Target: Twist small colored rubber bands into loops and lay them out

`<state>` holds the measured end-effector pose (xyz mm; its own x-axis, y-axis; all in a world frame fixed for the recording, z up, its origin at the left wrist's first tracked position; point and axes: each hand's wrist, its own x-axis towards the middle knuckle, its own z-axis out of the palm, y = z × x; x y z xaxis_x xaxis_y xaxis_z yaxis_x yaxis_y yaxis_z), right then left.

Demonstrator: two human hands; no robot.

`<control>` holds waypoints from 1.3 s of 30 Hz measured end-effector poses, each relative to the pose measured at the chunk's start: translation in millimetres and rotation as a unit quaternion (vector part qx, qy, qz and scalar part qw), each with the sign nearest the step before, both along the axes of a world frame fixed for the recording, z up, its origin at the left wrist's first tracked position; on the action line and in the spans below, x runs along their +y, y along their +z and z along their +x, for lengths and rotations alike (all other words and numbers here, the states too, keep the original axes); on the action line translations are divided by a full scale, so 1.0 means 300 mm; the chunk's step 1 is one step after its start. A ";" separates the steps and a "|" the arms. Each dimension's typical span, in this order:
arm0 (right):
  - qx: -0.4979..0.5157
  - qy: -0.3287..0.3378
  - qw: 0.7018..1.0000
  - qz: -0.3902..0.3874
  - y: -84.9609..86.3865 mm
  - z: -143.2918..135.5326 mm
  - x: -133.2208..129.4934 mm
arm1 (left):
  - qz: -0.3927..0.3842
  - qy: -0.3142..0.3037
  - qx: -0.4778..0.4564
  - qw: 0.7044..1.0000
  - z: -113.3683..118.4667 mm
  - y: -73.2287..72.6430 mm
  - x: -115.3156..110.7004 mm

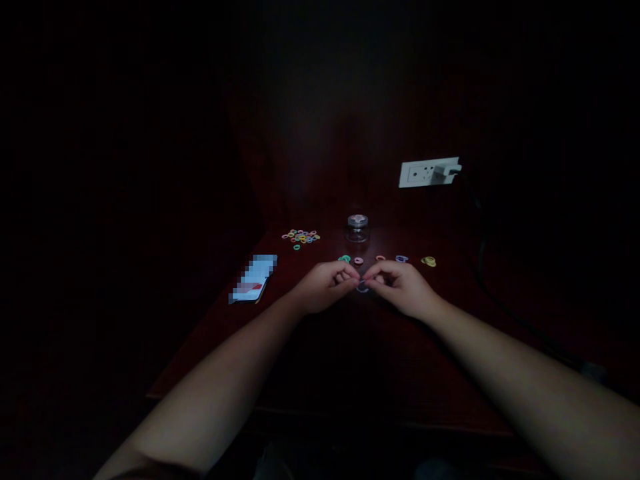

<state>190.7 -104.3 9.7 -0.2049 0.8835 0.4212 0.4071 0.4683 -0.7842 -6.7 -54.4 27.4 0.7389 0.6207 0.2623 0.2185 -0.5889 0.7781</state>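
My left hand (330,285) and my right hand (399,285) nearly meet above the dark red table, thumbs and fingertips pinched. Between them shows a small pale ring (363,287), gripped by both. Just beyond the hands lies a row of small coloured bands: green ones (345,258), a pink one (359,261), an orange-pink one (381,258), purple ones (401,259) and yellow ones (429,261). My fingers partly hide the nearer edge of this row.
A mixed pile of coloured bands (303,237) lies back left. Behind the row stands a clear lidded jar (357,230). On the left is a lit phone (255,279). A wall socket (423,173) holds a plug, its cable running down the right side.
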 end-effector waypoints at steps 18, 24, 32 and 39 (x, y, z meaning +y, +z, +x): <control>-0.007 0.021 1.000 -0.011 0.016 -0.004 -0.011 | 0.045 0.048 -0.018 0.998 0.001 -0.004 0.003; -0.009 0.026 1.000 -0.011 0.006 0.000 -0.008 | 0.045 0.058 -0.029 0.997 0.003 -0.010 0.007; 0.000 0.035 0.999 0.013 0.025 -0.008 -0.019 | 0.015 0.044 -0.047 0.998 0.007 -0.017 0.006; 0.008 0.028 0.999 0.025 0.024 -0.009 -0.023 | 0.004 0.053 -0.063 0.997 0.010 -0.020 0.004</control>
